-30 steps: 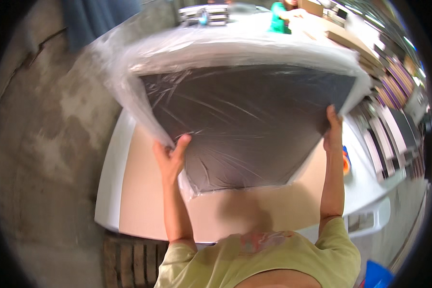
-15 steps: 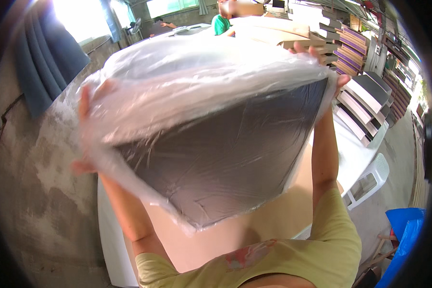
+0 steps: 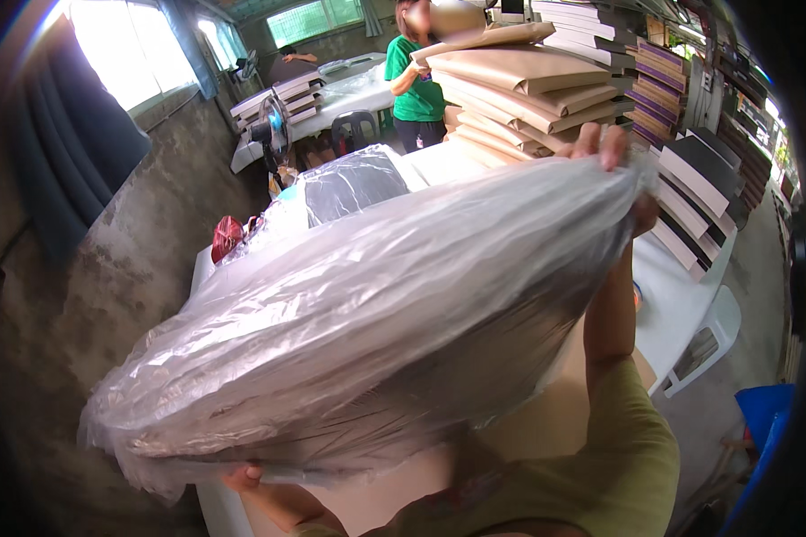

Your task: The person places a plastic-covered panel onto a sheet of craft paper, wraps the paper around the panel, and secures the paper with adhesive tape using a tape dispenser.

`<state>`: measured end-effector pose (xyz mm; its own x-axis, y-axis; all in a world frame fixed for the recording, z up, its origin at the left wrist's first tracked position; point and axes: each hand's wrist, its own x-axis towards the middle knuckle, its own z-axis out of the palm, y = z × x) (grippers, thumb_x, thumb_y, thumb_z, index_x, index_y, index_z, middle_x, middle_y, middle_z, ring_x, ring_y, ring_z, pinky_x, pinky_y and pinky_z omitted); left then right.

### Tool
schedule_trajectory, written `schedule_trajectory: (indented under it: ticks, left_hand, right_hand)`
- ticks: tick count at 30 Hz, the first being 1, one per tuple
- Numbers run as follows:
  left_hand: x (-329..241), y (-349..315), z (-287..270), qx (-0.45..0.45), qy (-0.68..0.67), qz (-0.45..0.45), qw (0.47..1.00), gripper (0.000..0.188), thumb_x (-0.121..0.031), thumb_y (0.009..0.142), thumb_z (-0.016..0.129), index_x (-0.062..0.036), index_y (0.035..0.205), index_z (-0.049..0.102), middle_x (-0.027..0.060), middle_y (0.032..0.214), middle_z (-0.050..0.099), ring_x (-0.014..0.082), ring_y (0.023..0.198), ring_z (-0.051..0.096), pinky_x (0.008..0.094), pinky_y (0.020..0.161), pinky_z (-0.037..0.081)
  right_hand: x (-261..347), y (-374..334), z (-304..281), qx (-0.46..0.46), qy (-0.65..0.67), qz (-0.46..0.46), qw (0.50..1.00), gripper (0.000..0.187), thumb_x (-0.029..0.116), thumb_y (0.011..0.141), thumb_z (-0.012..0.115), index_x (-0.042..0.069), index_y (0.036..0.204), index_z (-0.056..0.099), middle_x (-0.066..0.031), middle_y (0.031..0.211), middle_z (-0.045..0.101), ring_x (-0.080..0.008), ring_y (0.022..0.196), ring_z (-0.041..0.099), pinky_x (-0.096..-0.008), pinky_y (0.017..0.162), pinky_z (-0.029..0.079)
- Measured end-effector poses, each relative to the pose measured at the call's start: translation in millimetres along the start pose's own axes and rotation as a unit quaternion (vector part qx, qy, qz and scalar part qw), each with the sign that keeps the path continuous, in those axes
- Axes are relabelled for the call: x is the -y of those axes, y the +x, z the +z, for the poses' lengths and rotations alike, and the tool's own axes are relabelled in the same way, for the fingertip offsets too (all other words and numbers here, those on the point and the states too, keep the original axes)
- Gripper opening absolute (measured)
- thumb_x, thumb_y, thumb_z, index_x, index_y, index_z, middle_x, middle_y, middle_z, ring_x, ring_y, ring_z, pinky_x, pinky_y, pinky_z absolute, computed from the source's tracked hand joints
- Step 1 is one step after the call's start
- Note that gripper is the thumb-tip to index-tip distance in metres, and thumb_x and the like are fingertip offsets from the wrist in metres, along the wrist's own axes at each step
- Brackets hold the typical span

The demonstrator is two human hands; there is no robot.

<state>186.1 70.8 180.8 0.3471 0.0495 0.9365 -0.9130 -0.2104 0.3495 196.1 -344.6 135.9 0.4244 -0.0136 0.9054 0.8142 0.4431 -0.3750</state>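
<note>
A large clear plastic bag (image 3: 331,295) with a dark flat rectangular panel (image 3: 475,367) inside slants before me, its right end raised and its left end low. At the upper right corner my right hand (image 3: 616,174) grips the plastic, fingers bent over the edge. My left hand (image 3: 244,477) is low at the near left edge; only fingertips show, closed against the bag, and the rest is under the plastic. Beneath lies a brown sheet (image 3: 546,412) on the white table (image 3: 681,268).
A tall stack of brown-wrapped flat packs (image 3: 519,85) stands across the table. Black and white boards (image 3: 694,192) pile at the right. Another dark plastic-wrapped item (image 3: 354,183) lies behind the bag. A person in green (image 3: 416,80) stands beyond; a white stool (image 3: 703,340) is at the right.
The bag has tilted: its left end has dropped with my left hand, which moved down and toward me. My right hand stays high, slightly lower. More of the room behind shows.
</note>
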Motion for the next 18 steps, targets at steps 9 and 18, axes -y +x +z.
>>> schedule_trajectory:
  ticks: [9, 18]
  left_hand:
    - [-87, 1, -18, 0.252, 0.31, -0.146, 0.905, 0.104, -0.053, 0.052, 0.077, 0.0035, 0.131, 0.039, 0.0201, 0.131, 0.043, 0.0358, 0.121, 0.043, 0.0447, 0.101, 0.034]
    - [-70, 22, 4, 0.382, 0.321, 0.028, 0.866, 0.091, -0.029, 0.034, 0.08, -0.0049, 0.119, 0.058, 0.0162, 0.11, 0.062, 0.0312, 0.101, 0.061, 0.0373, 0.082, 0.049]
  right_hand:
    - [17, -16, -14, -0.04, -0.105, 0.032, 0.993, 0.049, 0.038, 0.059, 0.065, 0.001, 0.09, 0.053, -0.0205, 0.101, 0.048, -0.0298, 0.093, 0.052, -0.0396, 0.085, 0.042]
    - [111, 30, 5, 0.183, -0.611, 0.035, 0.77, 0.102, 0.077, 0.068, 0.045, -0.007, 0.127, 0.044, -0.0202, 0.128, 0.047, -0.0279, 0.116, 0.047, -0.0354, 0.1, 0.03]
